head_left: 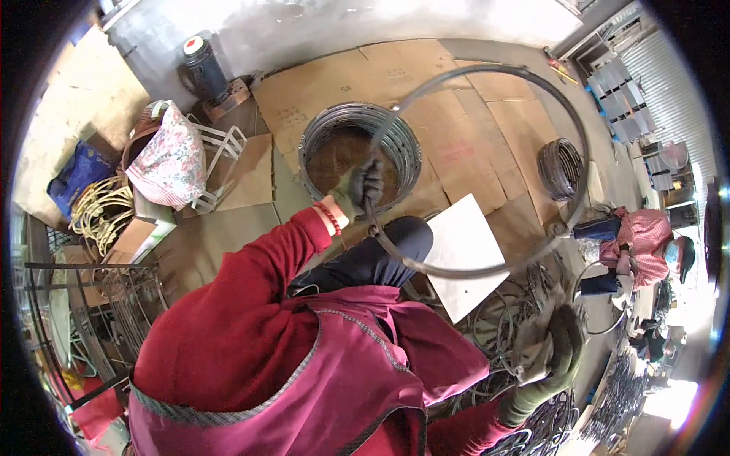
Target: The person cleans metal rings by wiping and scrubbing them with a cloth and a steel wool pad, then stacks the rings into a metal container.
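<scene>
My left hand point(361, 188), in a dark work glove, is closed around the left side of a large metal ring point(582, 137). The ring is held up, tilted, in front of my knees, with small lumps or fittings at a few spots on it. Low on the right is my right hand point(564, 346), in an olive and dark glove, closed on a crumpled greyish cloth point(532, 356), apart from the ring. Beyond my left hand, a round stack of metal rings point(413, 144) lies on cardboard. A white board point(465, 254) slants beside my knee, partly behind the ring.
Flattened cardboard point(464, 144) covers the floor ahead. A smaller coil of rings point(559, 169) sits at right; loose rings point(498, 327) pile below. A thermos point(204, 68), a flowered cloth point(171, 156) and a wire rack point(91, 327) stand left. A co-worker point(642, 247) is at far right.
</scene>
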Demonstrator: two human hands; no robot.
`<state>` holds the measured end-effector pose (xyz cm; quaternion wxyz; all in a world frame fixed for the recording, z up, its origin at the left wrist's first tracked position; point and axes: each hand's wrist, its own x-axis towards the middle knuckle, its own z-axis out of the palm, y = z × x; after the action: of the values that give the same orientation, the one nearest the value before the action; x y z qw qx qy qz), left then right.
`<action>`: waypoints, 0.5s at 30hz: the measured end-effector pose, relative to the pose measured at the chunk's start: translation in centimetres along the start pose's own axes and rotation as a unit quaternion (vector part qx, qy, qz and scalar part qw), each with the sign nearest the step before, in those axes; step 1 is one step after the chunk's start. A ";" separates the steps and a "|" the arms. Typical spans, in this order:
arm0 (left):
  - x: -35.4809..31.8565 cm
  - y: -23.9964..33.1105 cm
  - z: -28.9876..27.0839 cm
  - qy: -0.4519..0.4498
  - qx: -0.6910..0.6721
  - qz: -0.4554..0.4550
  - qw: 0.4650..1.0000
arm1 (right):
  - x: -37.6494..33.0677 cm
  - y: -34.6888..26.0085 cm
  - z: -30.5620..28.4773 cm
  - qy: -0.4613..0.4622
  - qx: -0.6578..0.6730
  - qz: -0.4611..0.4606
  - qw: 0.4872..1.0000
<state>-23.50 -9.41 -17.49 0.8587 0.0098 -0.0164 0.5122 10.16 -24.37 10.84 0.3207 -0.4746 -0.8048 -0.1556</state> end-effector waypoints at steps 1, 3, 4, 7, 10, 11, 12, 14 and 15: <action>-1.0 1.2 -0.5 0.101 0.031 0.077 0.991 | -1.4 0.8 0.5 0.004 0.042 0.051 0.998; -3.0 3.6 -1.9 0.204 0.063 0.154 0.965 | -5.1 2.2 1.7 -0.005 0.119 0.196 0.973; -3.8 4.7 -2.8 0.192 0.060 0.178 0.963 | -7.1 2.8 2.5 -0.008 0.153 0.286 0.946; -5.8 7.5 -6.9 0.218 0.072 0.234 0.945 | -12.4 5.0 4.2 -0.106 0.124 0.269 0.949; -6.8 10.3 -12.6 0.251 0.085 0.286 0.921 | -17.2 5.8 5.6 -0.126 0.118 0.336 0.926; -7.0 11.4 -14.6 0.245 0.096 0.302 0.916 | -18.5 5.9 6.0 -0.129 0.134 0.350 0.918; -7.2 12.3 -16.6 0.240 0.107 0.317 0.911 | -19.8 5.9 6.4 -0.127 0.168 0.381 0.900; -7.9 13.7 -19.9 0.247 0.112 0.323 0.907 | -21.7 6.0 6.9 -0.124 0.200 0.413 0.880; -7.2 13.6 -21.2 0.288 0.131 0.331 0.889 | -22.4 6.0 7.2 -0.127 0.243 0.458 0.845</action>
<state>-38.54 -8.59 -38.92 0.5976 -0.0317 0.2962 0.7444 20.36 -32.25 -9.76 0.3551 -0.7121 -0.5415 0.2713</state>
